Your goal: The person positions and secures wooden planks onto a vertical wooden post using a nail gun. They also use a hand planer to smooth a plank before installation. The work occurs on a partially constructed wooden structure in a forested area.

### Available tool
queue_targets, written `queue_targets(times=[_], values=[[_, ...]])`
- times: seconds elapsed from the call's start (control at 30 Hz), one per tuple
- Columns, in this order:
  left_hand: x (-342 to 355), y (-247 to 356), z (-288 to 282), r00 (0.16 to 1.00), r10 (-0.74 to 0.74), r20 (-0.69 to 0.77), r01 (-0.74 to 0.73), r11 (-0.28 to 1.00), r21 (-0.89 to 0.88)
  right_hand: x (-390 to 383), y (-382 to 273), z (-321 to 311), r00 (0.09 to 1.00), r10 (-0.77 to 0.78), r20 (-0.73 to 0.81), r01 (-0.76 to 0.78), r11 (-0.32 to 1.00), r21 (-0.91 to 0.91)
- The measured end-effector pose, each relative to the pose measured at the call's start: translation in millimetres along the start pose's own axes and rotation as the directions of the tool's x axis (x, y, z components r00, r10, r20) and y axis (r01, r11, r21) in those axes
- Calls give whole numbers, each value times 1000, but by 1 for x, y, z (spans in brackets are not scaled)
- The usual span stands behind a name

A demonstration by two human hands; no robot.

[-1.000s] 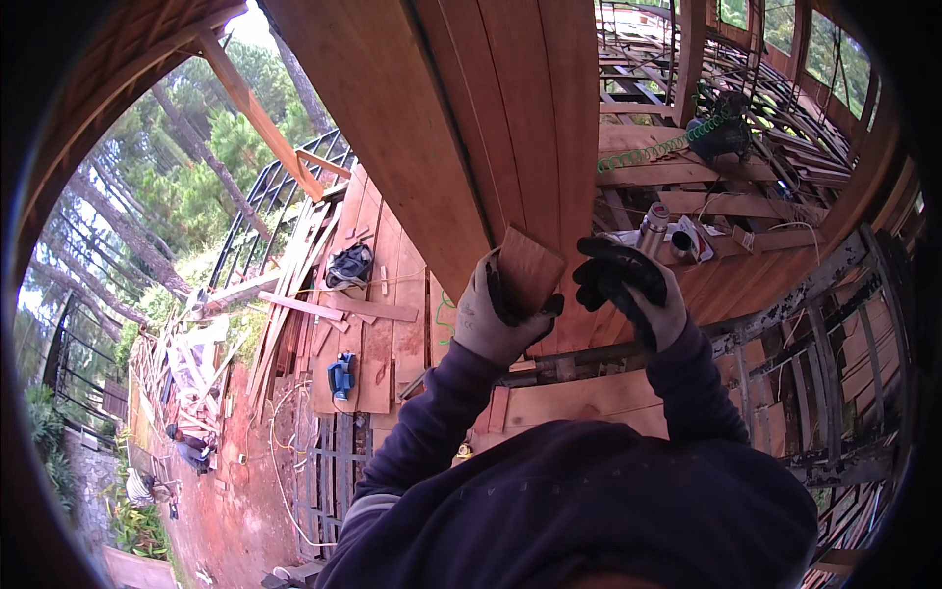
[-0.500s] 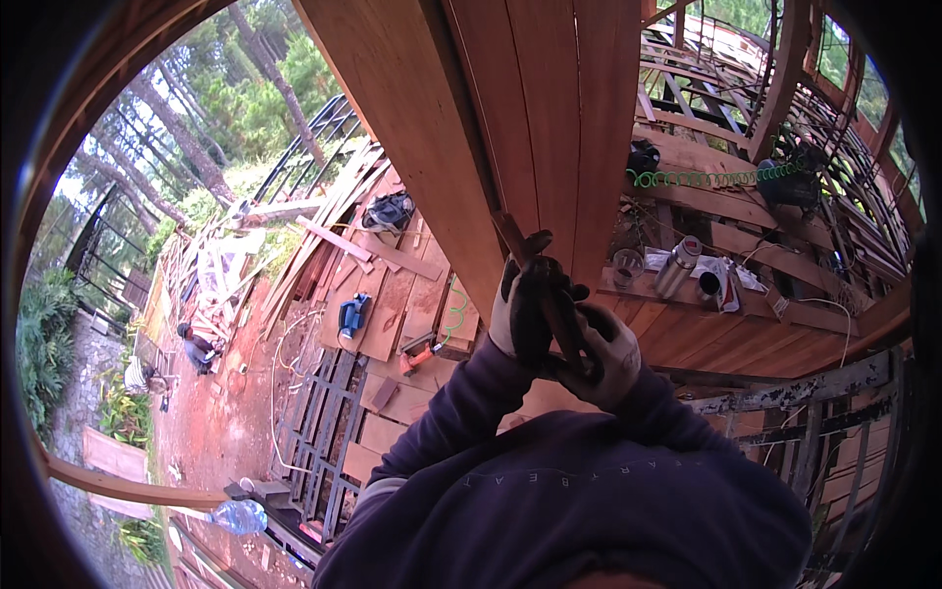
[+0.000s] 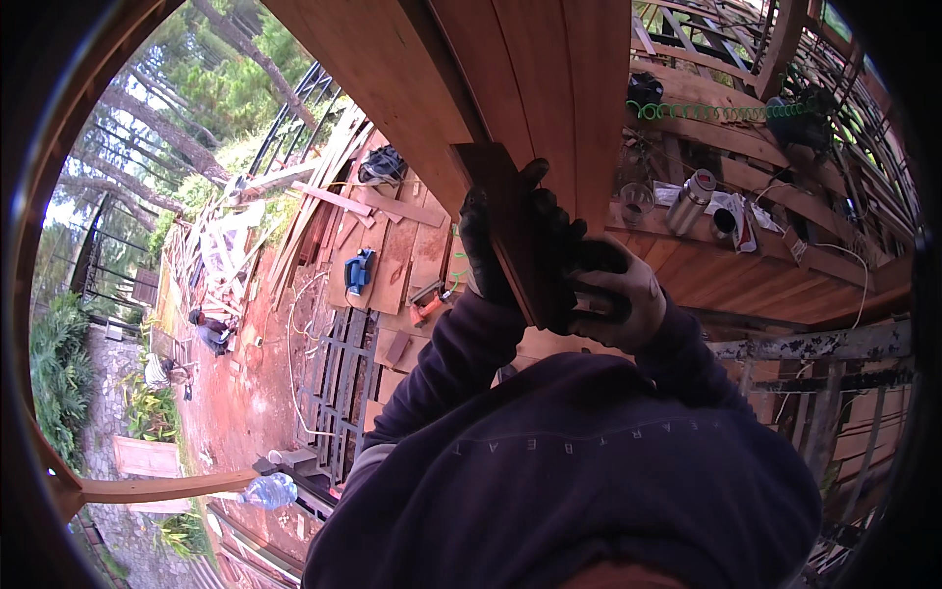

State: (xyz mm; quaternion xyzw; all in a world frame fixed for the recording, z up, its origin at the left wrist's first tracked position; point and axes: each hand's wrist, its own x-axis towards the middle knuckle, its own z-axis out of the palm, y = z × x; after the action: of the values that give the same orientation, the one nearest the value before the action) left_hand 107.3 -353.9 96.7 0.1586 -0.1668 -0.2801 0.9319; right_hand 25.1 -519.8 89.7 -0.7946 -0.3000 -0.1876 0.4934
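A short dark wooden board point(image 3: 505, 231) is held up in front of my chest, its broad face turned toward me and tilted. My left hand point(image 3: 479, 240), in a dark glove with a pale back, wraps it from behind, thumb on one edge and fingertips on the other. My right hand point(image 3: 620, 294), gloved alike, has its fingers bent against the board's lower right side; the exact contact is partly hidden in shadow. Just beyond the board's upper end rises a wooden beam point(image 3: 392, 74) beside reddish-brown planking point(image 3: 549, 98).
On a wooden ledge point(image 3: 756, 280) to the right stand a steel flask point(image 3: 692, 201), a dark cup point(image 3: 723, 224) and a clear glass point(image 3: 637, 201). A coiled green hose point(image 3: 726, 111) runs behind. Below left lie a blue power tool point(image 3: 359, 272) and an orange tool point(image 3: 428, 302). A person point(image 3: 211, 334) crouches farther off.
The board has turned from edge-on to broad face toward me and has risen slightly. My right hand has moved a little up and right, its fingers more spread.
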Motion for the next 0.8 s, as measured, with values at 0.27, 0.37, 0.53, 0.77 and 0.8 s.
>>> queue_targets(times=[0.27, 0.37, 0.53, 0.77, 0.8], values=[[-7, 18, 9, 1000, -4, 17, 3, 997, 80, 4, -5, 16, 999, 52, -13, -52, 998, -37], [-9, 22, 8, 999, 13, 31, -17, 990, 137, 5, -5, 20, 998, 66, -25, -67, 997, -30], [-7, 26, -1, 998, -45, 40, 41, 995, 94, 3, -4, 27, 994, 104, -41, -105, 994, -21], [1, 23, -14, 973, 11, -230, 21, 990, 136, 12, 9, 23, 994, 97, -53, -95, 995, 32], [2, 23, -15, 968, 12, -249, 24, 990, 140, 14, 9, 23, 987, 148, -60, -141, 984, 107]])
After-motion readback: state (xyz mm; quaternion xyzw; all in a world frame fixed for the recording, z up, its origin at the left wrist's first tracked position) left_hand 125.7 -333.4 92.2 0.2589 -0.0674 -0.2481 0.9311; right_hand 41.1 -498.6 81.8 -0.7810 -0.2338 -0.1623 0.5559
